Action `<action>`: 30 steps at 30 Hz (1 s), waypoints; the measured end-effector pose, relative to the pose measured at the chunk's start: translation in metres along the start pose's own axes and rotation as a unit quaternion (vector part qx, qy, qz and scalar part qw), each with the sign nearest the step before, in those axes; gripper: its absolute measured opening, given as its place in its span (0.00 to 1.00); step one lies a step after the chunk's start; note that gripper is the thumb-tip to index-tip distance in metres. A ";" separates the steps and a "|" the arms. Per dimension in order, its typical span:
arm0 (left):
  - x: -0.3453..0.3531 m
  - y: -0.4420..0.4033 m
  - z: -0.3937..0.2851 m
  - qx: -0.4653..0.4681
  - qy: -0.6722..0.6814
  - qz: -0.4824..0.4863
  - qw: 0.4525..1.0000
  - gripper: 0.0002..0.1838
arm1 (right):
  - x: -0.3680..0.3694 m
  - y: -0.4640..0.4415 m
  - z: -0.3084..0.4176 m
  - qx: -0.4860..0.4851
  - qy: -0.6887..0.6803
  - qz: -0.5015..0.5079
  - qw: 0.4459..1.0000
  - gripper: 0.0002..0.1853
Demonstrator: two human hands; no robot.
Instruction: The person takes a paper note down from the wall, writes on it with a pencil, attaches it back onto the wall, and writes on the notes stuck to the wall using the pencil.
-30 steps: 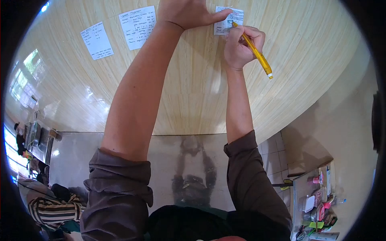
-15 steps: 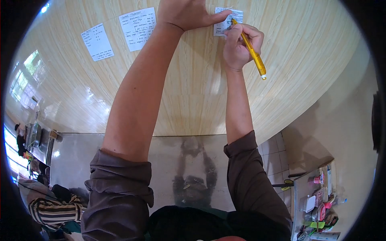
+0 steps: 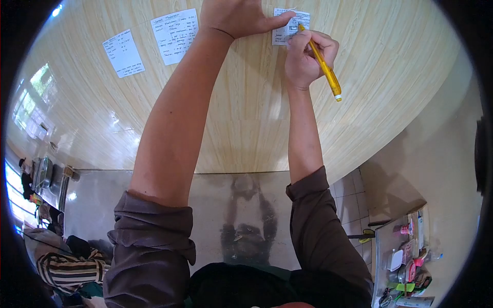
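Observation:
A yellow pen (image 3: 328,73) is gripped in my right hand (image 3: 308,61), closed around its lower part. Its tip meets a small white paper (image 3: 279,38) covered in handwriting, with a small boxed mark near the tip. My left hand (image 3: 233,18) lies on the wood-grain surface (image 3: 251,97) to the left of this paper. Its thumb is stretched out flat onto the sheet's upper part, and its other fingers are cut off by the top edge of the view.
Two more handwritten papers, a larger sheet (image 3: 174,38) and a smaller sheet (image 3: 124,55), lie to the left. A side table (image 3: 382,251) with containers stands lower right. A person in a striped top (image 3: 72,269) is lower left, near a metal basin (image 3: 45,173).
The pen has shifted slightly to the right with my right hand, and more of the boxed mark shows. My left hand stays in place on the paper.

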State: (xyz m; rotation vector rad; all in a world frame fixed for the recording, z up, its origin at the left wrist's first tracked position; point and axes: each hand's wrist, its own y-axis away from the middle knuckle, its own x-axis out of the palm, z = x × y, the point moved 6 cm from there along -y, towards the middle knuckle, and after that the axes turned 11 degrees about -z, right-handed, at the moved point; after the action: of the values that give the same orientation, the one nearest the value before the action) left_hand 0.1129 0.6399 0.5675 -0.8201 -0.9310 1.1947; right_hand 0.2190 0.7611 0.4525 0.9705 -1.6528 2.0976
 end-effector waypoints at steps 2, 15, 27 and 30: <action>0.000 0.000 0.000 -0.001 -0.002 0.002 1.000 0.45 | 0.000 0.000 0.000 -0.008 -0.006 0.008 1.000 0.10; 0.001 0.001 0.002 0.003 0.002 -0.003 1.000 0.46 | 0.001 0.005 0.000 -0.023 -0.009 0.014 1.000 0.10; 0.001 0.001 0.000 0.006 -0.002 -0.011 1.000 0.45 | 0.003 0.001 0.008 -0.080 0.030 0.038 0.996 0.11; 0.001 0.000 0.001 0.002 0.001 -0.006 1.000 0.45 | 0.003 0.001 0.006 -0.066 0.025 0.036 0.997 0.11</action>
State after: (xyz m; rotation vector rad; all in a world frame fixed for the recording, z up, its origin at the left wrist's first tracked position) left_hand 0.1120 0.6409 0.5677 -0.8114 -0.9307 1.1839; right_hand 0.2179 0.7550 0.4542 0.8227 -1.7993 2.0105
